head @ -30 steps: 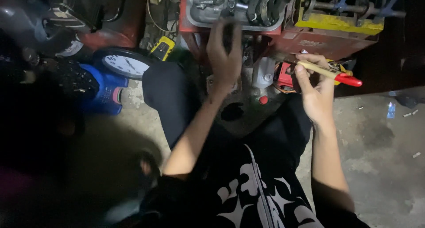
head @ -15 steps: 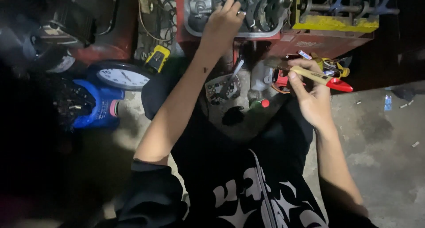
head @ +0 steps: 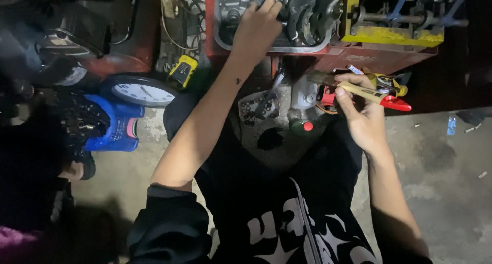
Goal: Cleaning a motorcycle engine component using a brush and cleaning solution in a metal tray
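Note:
My left hand (head: 259,25) reaches forward into an open grey engine casing (head: 279,15) at the top middle, its fingers curled around a dark metal part among the gears. My right hand (head: 361,113) is lower at the right and grips a small brush (head: 366,92) with a pale wooden handle and a red end, its bristles pointing left. The casing rests on a red stand (head: 359,56). Loose metal parts (head: 259,105) lie on the floor below the casing, between my knees.
A round wall clock (head: 143,92) lies face up at the left beside a blue plastic tub (head: 115,128) of dark small parts. A yellow and black meter (head: 183,70) sits near tangled wires. A yellow metal frame (head: 392,36) is at the top right. Bare concrete floor (head: 446,171) spreads to the right.
My left hand has moved up from the stand's edge into the engine casing. My right hand has kept hold of the brush at about the same place.

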